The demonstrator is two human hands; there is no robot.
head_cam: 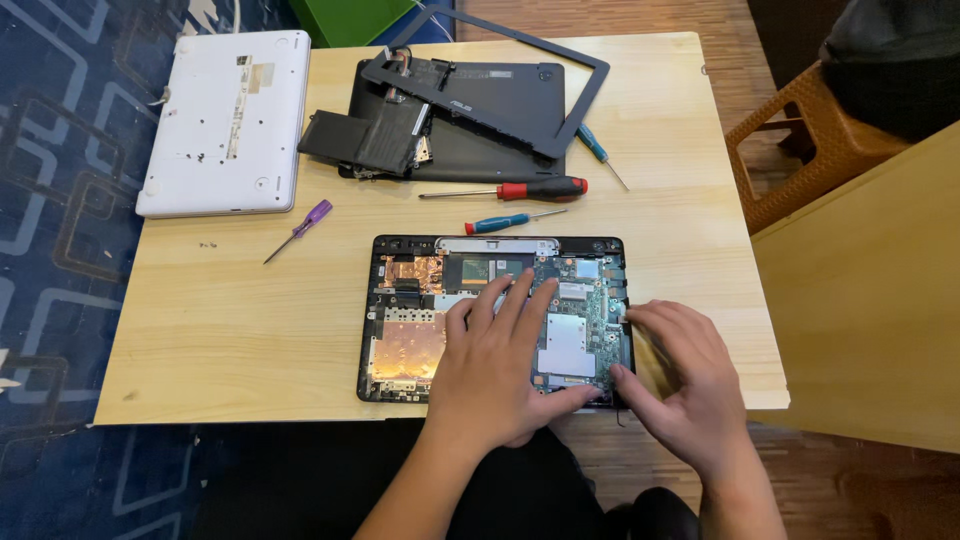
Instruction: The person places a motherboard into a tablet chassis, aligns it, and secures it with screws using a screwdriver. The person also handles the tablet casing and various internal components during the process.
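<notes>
Opened black laptop base (400, 310) with exposed green circuit board, flat on pale wooden table (200, 330), near front edge, under both hands.

Left hand (500, 365) laid flat on the board, fingers spread, fingertips reaching the centre components. Right hand (680, 385) curled at the base's right edge, thumb and fingers pinching that rim; anything between them not discernible. Copper-coloured foil and heat pipe at left, silver metal shield plate (565, 345) at right, matte plastic frame around. Risk judged: palm pressure on bare board could flex it or crack solder; prying at the edge could snap plastic clips. Red-handled screwdriver (520, 189), blue-handled screwdriver (510, 221) and purple-handled screwdriver (300, 228) loose behind; liable to roll. White laptop shell (225, 120) overhanging far left corner; could tip off.
</notes>
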